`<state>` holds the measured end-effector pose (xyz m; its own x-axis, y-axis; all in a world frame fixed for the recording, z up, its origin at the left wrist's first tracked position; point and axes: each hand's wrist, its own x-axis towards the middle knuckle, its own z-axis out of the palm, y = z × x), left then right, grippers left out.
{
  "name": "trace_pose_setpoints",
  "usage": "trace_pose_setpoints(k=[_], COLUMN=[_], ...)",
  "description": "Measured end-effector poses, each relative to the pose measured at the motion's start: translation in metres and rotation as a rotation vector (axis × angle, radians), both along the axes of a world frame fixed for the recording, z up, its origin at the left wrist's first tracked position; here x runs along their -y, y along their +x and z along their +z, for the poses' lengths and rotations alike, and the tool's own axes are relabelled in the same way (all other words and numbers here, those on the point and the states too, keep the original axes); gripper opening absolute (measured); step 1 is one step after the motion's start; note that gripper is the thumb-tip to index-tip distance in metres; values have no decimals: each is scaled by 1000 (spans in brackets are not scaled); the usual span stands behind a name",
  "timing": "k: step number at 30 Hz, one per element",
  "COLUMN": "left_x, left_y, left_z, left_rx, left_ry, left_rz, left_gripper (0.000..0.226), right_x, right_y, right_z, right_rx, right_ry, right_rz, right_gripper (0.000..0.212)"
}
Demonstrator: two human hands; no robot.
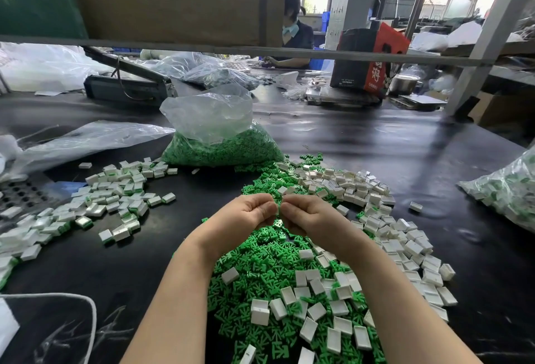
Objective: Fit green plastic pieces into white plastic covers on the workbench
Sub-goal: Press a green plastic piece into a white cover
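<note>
pinching together over the middle of the dark workbench, the left hand and right hand meet fingertip to fingertip, knuckles up, both with fingers curled tight. what sits between them is mostly hidden; only a sliver of something pale shows where the fingertips touch, so i cannot tell whether a cover and a piece are being pressed together there, though the posture suits that step.

directly beneath the hands, running toward the near edge of the workbench, lies the heap of loose green plastic pieces, kept within easy reach, with empty white rectangular plastic covers scattered over it and banked along its right side. that looks like the supply.

toward the left edge lies a separate spread of white covers with green showing at one end, probably the finished ones, set well apart from the raw stock so the two do not mix.

behind the heap, a clear plastic bag of green pieces stands open-topped, likely the refill. at the right edge another clear bag of white and green parts rests.
</note>
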<state>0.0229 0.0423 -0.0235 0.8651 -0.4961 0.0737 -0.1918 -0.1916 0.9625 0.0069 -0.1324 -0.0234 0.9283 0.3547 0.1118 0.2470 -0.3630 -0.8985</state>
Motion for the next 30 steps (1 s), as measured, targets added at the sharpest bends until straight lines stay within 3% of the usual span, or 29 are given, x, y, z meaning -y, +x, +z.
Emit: trace_pose_setpoints(k=[6,13,20,27,30], left_x=[2,-1,0,-5,-4], left_y=[-2,1,-5,-1,0], left_z=[4,1,8,7,7], left_rx=[-1,56,60,107,128], left_ry=[39,228,91,79,31], left_rz=[-6,14,42,131,176], left_gripper=[22,20,20,9,6], right_x=[1,2,2,1,1], right_y=[-1,-1,-2,-3,-4], right_z=[0,-2,0,-1,1], right_rx=[46,79,34,-12,-93], right_ry=[-56,-170,-6,134,236], right_rz=[20,31,26,-28,-44], right_gripper=[26,25,25,29,37])
